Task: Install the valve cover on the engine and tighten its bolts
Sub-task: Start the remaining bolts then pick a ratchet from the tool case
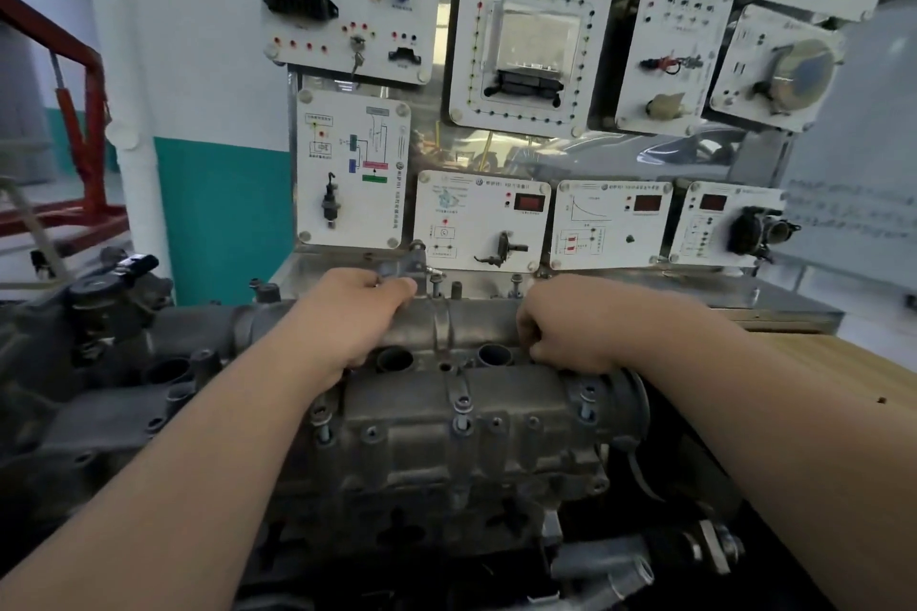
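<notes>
Far left: one red frame [84, 114] by the wall. Below it is the dark end of the engine [114, 352], which runs across under your arms.

You've got one cover [446, 442], grey, lying on top of the engine at centre, long side left to right.

Your left hand [355, 313] lies over the cover's far hump. Its fingers curl round the far edge just below a small grey bracket [407, 263], so it grips the cover.

Two round wells [394, 358] show in the middle trough between your hands, one by each hand.

Bolts [323, 433]: four stand proud along the near side, one left, two stacked at centre, one right. Two more stand at the far edge between your hands.

Your right hand [570, 330] sits knuckles up in the trough, touching the cover just right of the second well. The fingers are curled under and the tips are hidden, so you can't tell whether they pinch anything.

Behind it all is a board of white panels [352, 169]. Its bottom row has three with red displays.

Far right: one wood bench [843, 372].
</notes>
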Available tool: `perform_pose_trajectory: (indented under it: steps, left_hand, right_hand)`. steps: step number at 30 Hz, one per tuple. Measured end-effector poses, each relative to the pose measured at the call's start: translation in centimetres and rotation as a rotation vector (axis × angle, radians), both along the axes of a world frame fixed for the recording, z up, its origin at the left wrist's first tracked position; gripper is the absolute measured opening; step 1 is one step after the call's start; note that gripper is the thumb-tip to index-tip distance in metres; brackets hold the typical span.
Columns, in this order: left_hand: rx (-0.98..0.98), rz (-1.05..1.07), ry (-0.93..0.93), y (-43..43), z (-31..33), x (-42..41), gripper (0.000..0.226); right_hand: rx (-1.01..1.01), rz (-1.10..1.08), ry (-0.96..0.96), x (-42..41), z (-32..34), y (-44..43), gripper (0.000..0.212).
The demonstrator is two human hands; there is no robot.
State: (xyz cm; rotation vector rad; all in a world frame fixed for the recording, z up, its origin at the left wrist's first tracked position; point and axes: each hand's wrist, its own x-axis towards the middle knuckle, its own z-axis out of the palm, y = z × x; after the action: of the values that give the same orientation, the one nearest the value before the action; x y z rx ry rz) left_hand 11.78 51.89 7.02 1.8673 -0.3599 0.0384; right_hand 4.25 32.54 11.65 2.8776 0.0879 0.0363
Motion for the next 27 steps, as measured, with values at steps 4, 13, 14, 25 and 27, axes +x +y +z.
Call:
perform_pose_trajectory:
  steps: [4,13,14,25,27]
  left_hand:
    - [-0.030,-0.018,0.005,0.0,0.0,-0.3,0.027]
    - [-0.075,-0.031,0.032,-0.1,0.3,-0.5,0.036]
    - [-0.099,-0.051,0.040,-0.1,0.4,-0.6,0.036]
    - [-0.174,-0.156,0.068,-0.1,0.3,-0.9,0.042]
    - [-0.147,-0.166,0.057,-0.1,0.4,-0.9,0.042]
  right_hand:
    - [0.052,0.010,-0.073,-0.6,1.0,-0.6,0.015]
    - [0.461,0.283,-0.270,-0.3,1.6,2.9,0.006]
    - [0.539,0.319,-0.276,0.0,1.2,3.9,0.005]
    - [0.799,0.367,-0.298,1.4,-1.6,6.7,0.017]
    - [0.815,0.331,-0.294,1.2,-1.5,6.6,0.014]
